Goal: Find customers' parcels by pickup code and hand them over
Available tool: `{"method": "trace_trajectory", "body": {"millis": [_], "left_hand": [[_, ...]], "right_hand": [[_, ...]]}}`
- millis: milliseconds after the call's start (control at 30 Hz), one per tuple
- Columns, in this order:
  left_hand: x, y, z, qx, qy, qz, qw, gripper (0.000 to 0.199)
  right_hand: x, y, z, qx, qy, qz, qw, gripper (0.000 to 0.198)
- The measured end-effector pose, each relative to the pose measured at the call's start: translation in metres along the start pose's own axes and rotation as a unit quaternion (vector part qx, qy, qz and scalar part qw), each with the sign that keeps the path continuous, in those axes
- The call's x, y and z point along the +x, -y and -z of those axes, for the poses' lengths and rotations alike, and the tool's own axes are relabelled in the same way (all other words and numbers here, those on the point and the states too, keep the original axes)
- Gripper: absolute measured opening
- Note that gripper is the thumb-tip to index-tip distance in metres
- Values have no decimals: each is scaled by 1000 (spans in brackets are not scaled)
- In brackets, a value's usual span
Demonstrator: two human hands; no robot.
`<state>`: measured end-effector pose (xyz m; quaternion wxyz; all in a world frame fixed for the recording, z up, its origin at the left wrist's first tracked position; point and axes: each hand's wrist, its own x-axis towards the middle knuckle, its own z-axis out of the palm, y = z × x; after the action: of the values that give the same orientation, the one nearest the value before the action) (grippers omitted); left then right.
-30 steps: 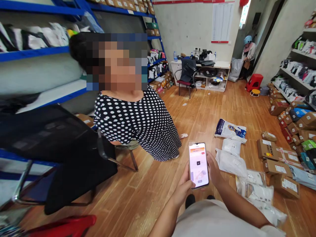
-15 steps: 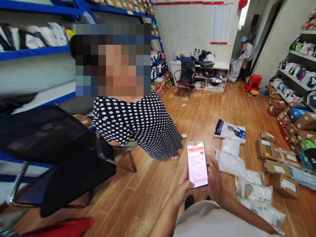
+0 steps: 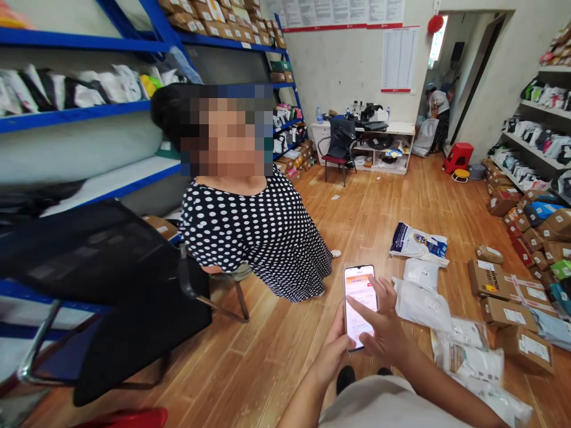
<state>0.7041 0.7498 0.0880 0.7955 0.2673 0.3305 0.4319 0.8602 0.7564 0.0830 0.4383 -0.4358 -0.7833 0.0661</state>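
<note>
A smartphone [image 3: 355,291] with a lit, mostly white screen and an orange-red banner near its top is upright in front of me. My left hand [image 3: 332,348] grips it from the left and below, with the thumb along the lower edge. Over the screen, my right hand [image 3: 387,324] has its fingers spread, the index finger pointing across to the screen's left side. Whether that fingertip touches the glass I cannot tell. The right hand covers part of the screen's right side.
Close by on the left stands a person in a dotted dress [image 3: 250,232], beside a black chair [image 3: 147,321]. White plastic parcels [image 3: 422,303] and cardboard boxes [image 3: 513,315] lie on the floor at right. Blue shelving [image 3: 80,116] lines the left; another person [image 3: 439,113] bends at the doorway.
My right hand has moved from the phone's right edge to over its screen, fingers spreading. The left hand still holds the phone. The view has tilted slightly up, and the far person has bent lower.
</note>
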Motion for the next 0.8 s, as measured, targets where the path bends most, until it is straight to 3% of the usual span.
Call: {"method": "trace_trajectory", "body": {"millis": [67,133,200,233,333,433,500,567,633,700,800], "left_hand": [[-1,-1,2,4,11,12,1000,115],[0,1,8,5,20,20,1000,117],[2,6,15,1,12,24,1000,118],[3,9,18,-2,2,26,1000,119],[9,14,21,-4,-17,25,1000,121],[12,-1,13,123,5,48,991,104],[10,-25,5,301,-11,27,953,87],[3,-58,-7,467,-56,-56,881,77],[-6,-90,-19,573,-75,-161,800,64],[-13,-112,-28,621,-48,-250,742,49],[-5,-109,-22,621,56,-312,717,39]], "right_hand": [[-3,-1,-5,17,-8,-14,1000,60],[-8,-2,-12,86,-41,-69,993,68],[-13,-3,-20,227,-69,-175,956,77],[-14,-3,-24,311,-69,-240,917,79],[-12,0,-34,508,-53,-400,761,75],[-6,5,-38,600,-93,-486,629,69],[-4,3,-39,643,-126,-509,558,70],[-5,-5,-38,659,-154,-525,516,73],[-6,-17,-34,652,-173,-546,497,75],[-10,-31,-29,650,-172,-556,489,75],[-18,-48,-24,671,-159,-544,478,73]]}}
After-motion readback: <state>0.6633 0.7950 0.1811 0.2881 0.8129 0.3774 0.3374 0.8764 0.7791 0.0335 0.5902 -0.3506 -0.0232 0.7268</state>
